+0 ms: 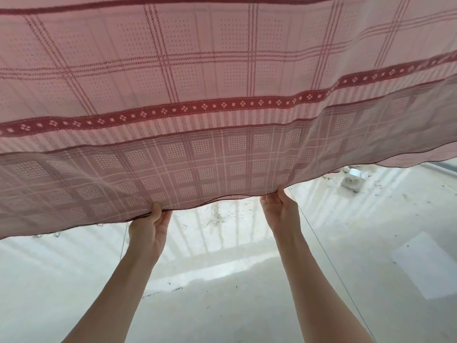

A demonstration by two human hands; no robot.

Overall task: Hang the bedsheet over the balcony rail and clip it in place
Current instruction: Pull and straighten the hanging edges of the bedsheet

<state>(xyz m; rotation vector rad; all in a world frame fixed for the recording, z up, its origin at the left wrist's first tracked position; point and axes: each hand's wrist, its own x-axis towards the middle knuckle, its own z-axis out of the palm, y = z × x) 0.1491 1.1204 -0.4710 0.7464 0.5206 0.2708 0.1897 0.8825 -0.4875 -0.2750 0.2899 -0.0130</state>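
left hand [151, 225] and right hand [279, 210] both pinching the hem | bedsheet [222, 95] spreading overhead, long axis left-right (rail hidden)

- The bedsheet [222, 95] spreads across the upper view, above the floor [222, 305].
- The left hand [150, 226] and right hand [279, 209] grip its near edge, side by side.
- A small block [352, 183] lies on the floor, far right.
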